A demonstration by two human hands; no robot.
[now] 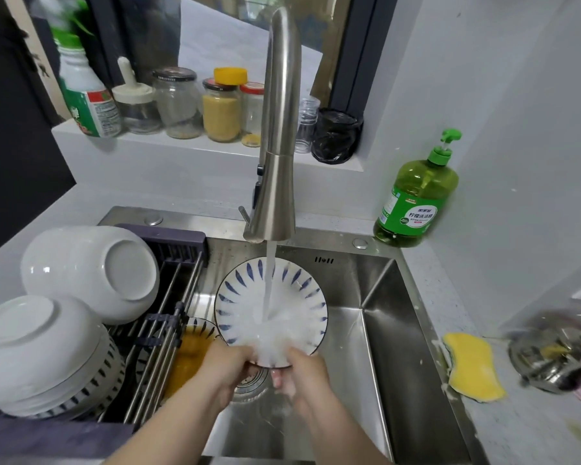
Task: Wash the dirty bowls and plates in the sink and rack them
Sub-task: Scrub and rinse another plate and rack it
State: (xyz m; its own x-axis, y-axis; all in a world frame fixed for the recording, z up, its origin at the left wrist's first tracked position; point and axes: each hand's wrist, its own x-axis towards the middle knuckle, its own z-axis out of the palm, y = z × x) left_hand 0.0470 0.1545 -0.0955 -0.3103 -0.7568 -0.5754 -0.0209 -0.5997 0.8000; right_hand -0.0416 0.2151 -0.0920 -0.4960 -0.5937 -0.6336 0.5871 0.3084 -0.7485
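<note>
- Gripping the near rim of the blue-patterned plate [270, 307], the left hand [230, 367] and right hand [302, 374] hold it tilted above the sink [399, 330] — water from the tap [279, 129] strikes its face.
- Upturned white bowls [91, 273] sit on the rack [178, 273], left of the plate.
- A dirty bowl [195, 347] lies under the rack.

A home kitchen: steel sink [383, 330] under a running faucet [279, 129], upturned bowls [91, 273] on its rack [168, 297], food jars [221, 109] along the window ledge [182, 147], dish-soap bottle [416, 196] at the worktop's [433, 283] back edge.

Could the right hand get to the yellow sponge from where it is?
Probably yes: the sponge lies uncovered on the counter beside the sink, nothing between. But the right hand grips the plate; it must let go first.
</note>
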